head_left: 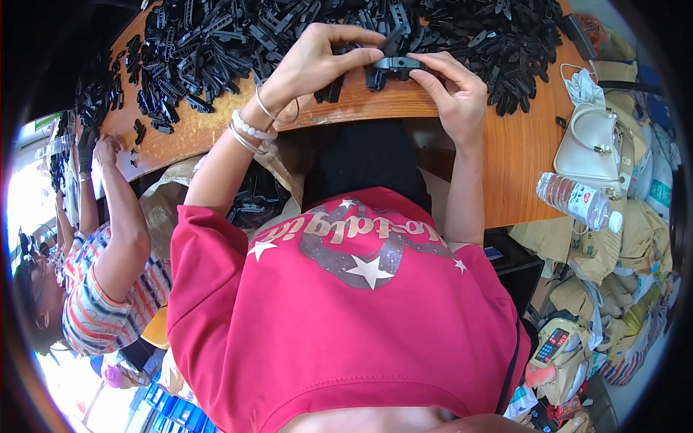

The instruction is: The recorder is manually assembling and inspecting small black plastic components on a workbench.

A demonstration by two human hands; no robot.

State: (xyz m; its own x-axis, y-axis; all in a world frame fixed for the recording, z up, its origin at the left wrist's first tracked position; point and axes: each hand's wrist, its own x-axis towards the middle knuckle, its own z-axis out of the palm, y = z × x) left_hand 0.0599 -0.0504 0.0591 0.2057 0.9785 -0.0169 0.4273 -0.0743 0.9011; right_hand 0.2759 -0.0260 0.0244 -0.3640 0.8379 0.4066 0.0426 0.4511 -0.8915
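At the table's front edge, I hold a small black plastic part (398, 63) between both hands. My right hand (459, 94) pinches its right end between thumb and fingers. My left hand (323, 59) is closed at the part's left end, with the thumb tip against it and the index finger just above, beside an upright black piece (393, 42). Whether the two pieces are joined, I cannot tell. Right behind my fingers spreads a large heap of similar black plastic parts (238, 36).
The wooden table (516, 155) curves around me. On its right lie a white handbag (593, 141) and a clear plastic bottle (577, 200). Brown bags and a calculator-like keypad device (553, 345) are piled beyond. At left, a person in a striped shirt (108, 289) works at the same table.
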